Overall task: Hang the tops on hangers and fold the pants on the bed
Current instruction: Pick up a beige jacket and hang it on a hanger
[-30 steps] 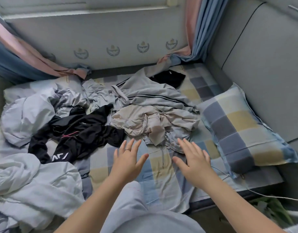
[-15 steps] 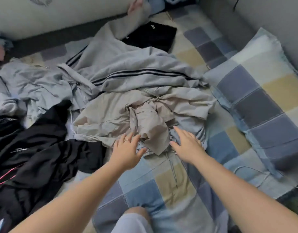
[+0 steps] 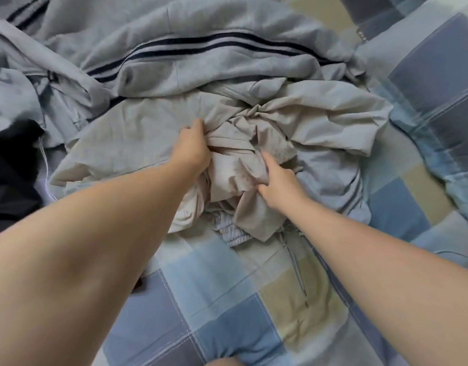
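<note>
Status, scanning 9 o'clock to 3 o'clock.

Black garment [image 3: 8, 159] sits at the 9 o'clock edge, untouched. Grey striped garment [image 3: 201, 48] spans 11 to 1 o'clock, with its dark stripes running roughly 9-to-3. Its lower edge touches the pile we're working.

Left hand [image 3: 193, 146]: fingers are curled into the beige garment [image 3: 138, 138] and clamped on a bunch of its cloth. A flat panel of that garment spreads from this hand toward 9 o'clock.

Right hand [image 3: 277, 180] sits just beside it at 4 o'clock. It pinches a fold of the same garment between thumb and fingers, and the fingertips are buried in cloth. A crumpled lobe runs from here toward 2 o'clock.

Key relation: the garment lies mid-bed with its long axis about 9-to-3, and the knotted middle sits between both hands. Neither hand is nearer, since both are already on it. We judge a straight lift is needed to shake it open. We can't yet tell whether it's a top or pants.

A grey-blue elastic waistband [image 3: 233, 233] peeks from under the bunch at 6 o'clock, with a drawstring [image 3: 296, 265] trailing onto the checked sheet [image 3: 227, 313]. It may snag on the lift.

Checked pillow [image 3: 438, 101] lies at 2 to 3 o'clock, apart from the pile.

We see no readable brand, label or text.
</note>
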